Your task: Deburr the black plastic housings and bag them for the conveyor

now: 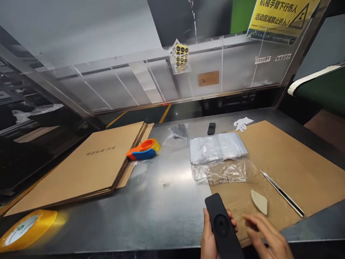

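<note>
A black remote-like device (222,225) with a round dark dial is held upright in my left hand (208,239), whose thumb and fingers wrap its sides. Just to its right is my right hand (272,239), slightly blurred, with thumb and fingers apart and nothing seen between them. Above that hand, a cream wedge-shaped piece (259,202) lies on the cardboard sheet (299,158). A utility knife (281,193) rests diagonally beside it. Farther up is a stack of clear plastic bags (218,148).
Flat cardboard boxes (88,158) are stacked at left, with an orange-and-blue tape dispenser (144,149) at their edge. A yellow tape roll (27,230) sits front left. A second black device (211,128), a bagged dark item (179,132) and a white glove (242,123) lie toward the back.
</note>
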Action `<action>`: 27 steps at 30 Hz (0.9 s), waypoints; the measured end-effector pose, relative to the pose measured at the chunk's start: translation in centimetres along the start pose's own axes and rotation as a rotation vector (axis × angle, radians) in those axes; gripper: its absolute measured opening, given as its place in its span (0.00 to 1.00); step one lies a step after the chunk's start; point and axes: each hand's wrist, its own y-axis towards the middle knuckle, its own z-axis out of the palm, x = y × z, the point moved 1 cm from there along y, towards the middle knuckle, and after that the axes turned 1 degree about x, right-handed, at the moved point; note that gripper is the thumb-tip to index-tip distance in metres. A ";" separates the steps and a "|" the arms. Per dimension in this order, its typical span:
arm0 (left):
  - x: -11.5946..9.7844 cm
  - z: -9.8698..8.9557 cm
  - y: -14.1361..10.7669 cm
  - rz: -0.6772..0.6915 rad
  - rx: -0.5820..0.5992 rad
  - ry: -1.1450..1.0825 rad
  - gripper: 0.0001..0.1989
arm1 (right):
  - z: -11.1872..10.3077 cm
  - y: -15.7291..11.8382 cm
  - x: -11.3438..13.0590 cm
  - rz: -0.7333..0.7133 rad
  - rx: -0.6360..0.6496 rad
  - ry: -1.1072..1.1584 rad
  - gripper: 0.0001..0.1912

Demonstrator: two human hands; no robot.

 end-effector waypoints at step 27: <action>4.5 -5.2 -7.3 -0.240 -0.236 0.167 0.29 | -3.8 -2.5 5.3 -0.274 0.347 0.097 0.27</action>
